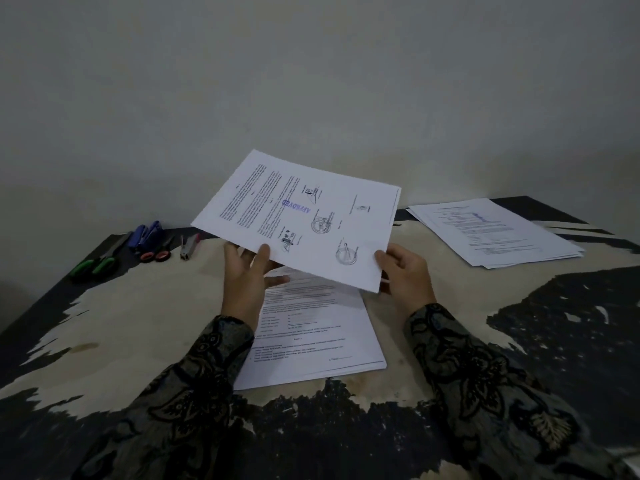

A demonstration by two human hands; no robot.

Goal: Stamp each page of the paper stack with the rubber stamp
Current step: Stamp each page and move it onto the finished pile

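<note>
In the head view, a stamped sheet (304,220) marked "APPROVED" is held above the desk (145,306), pinched at its near edge by the left hand (247,271) and the right hand (403,271), which are kept apart. The paper stack (311,341) lies between and below the hands. A second pile (495,230) lies beyond the right hand. Scissors (104,258) and a blue stamp-like item (147,233) lie beyond the left hand.
</note>
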